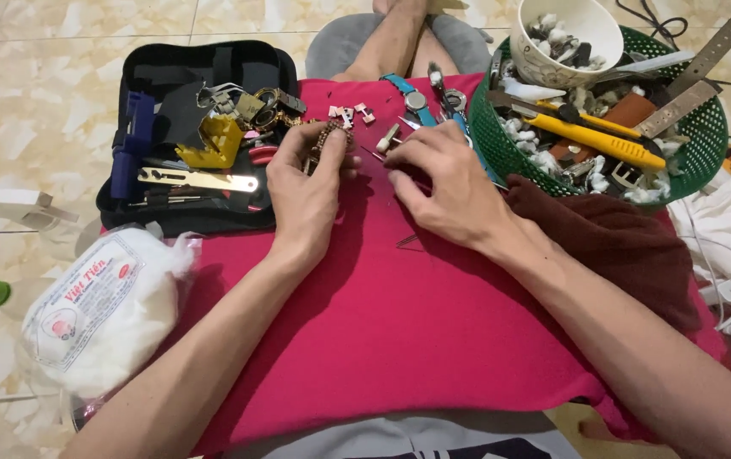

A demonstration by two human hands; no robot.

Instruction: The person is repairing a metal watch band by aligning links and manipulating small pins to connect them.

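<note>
Beaded metal watch band (328,136) at far centre of red cloth (399,323), pinched in left hand (306,191). Right hand (446,183) just right of it, fingers curled down on cloth; grip unclear. Black tool case (170,136) left, green basket (688,161) right.

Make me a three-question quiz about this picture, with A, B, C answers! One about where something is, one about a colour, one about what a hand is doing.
1. Where does the white cup stand?
A. in the green basket
B. in the black tool case
C. on the floor tiles

2. What colour is the cloth under the hands?
A. blue
B. pink-red
C. white

3. What is the left hand doing?
A. lying flat and empty
B. pinching a beaded watch band
C. gripping the yellow utility knife

Answers: 1 A, the cup sits at the basket's back edge. 2 B, pink-red cloth covers the lap. 3 B, its fingers close on the band.
</note>
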